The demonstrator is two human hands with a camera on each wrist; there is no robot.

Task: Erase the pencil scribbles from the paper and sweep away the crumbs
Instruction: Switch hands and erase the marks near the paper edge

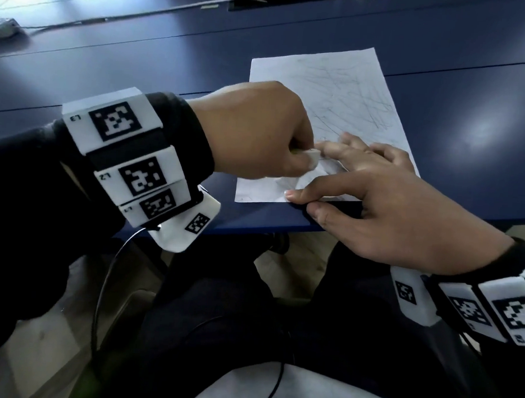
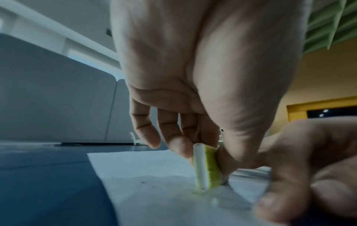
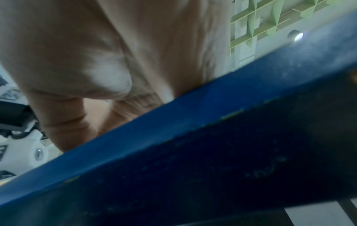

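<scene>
A white sheet of paper [image 1: 344, 91] covered in faint pencil scribbles lies on the blue table [image 1: 140, 82], near its front edge. My left hand [image 1: 267, 133] pinches a white-and-yellow eraser [image 2: 206, 166] between thumb and fingers, its lower end standing on the paper [image 2: 154, 175] near the sheet's near part. A few small crumbs [image 2: 142, 182] dot the paper beside the eraser. My right hand [image 1: 373, 185] lies flat with straight fingers on the sheet's near right part, the thumb at the paper's front edge. The paper is creased between the hands.
The table's front edge [image 3: 193, 116] runs just under my right wrist, my lap below it. A cable [image 1: 128, 15] and a white device [image 1: 4, 26] lie far left at the back. A dark slot [image 1: 294, 1] sits in the table at the far side.
</scene>
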